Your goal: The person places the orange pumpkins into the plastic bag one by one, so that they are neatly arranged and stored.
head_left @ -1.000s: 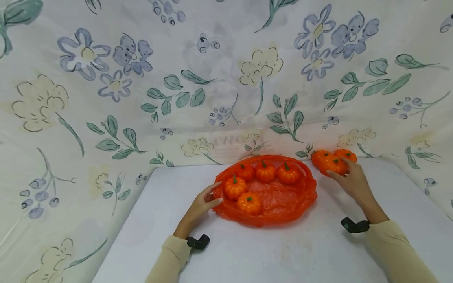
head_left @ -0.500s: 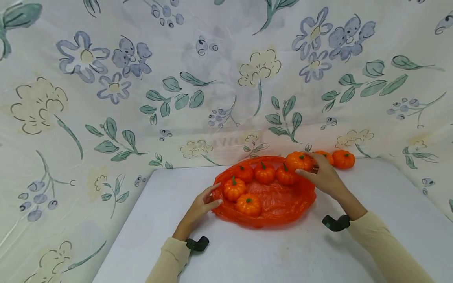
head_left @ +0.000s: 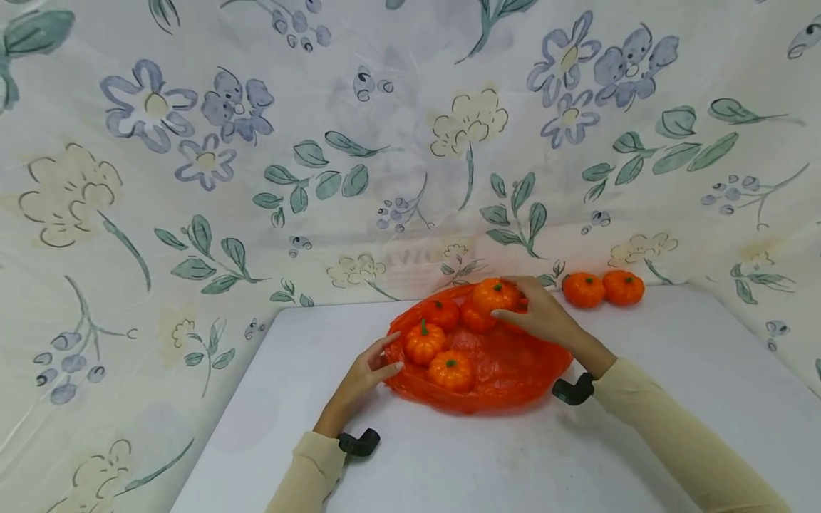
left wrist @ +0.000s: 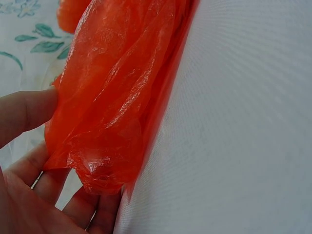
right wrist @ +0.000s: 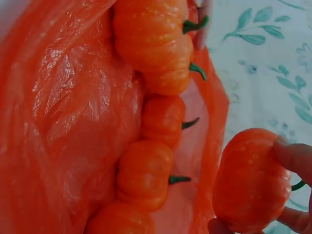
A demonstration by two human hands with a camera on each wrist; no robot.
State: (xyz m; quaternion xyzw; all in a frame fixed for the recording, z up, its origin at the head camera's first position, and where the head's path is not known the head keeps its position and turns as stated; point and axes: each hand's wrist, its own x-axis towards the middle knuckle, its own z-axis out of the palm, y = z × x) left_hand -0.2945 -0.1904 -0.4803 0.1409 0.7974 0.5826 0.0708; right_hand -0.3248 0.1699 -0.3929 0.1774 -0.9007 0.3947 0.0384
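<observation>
My right hand (head_left: 545,313) grips a small orange pumpkin (head_left: 496,295) with a green stem, held over the back of a red plastic bag (head_left: 507,377). The right wrist view shows thumb and fingers around this held pumpkin (right wrist: 251,180), to one side of the row in the bag. Several similar pumpkins, such as a front one (head_left: 451,371), sit inside the spread bag, mostly at its left and back. At the bag's left rim is my left hand (head_left: 362,370). In the left wrist view its thumb (left wrist: 29,112) and fingers hold the bag's edge (left wrist: 105,131) between them.
Two more pumpkins (head_left: 584,289) stand on the white table (head_left: 449,463) at the back right. A floral cloth (head_left: 410,142) hangs behind the table's far edge. Each wrist wears a black band camera (head_left: 574,390).
My right hand has taken one pumpkin from the group of three at the back right and carried it left over the bag. The left hand stays at the bag's rim.
</observation>
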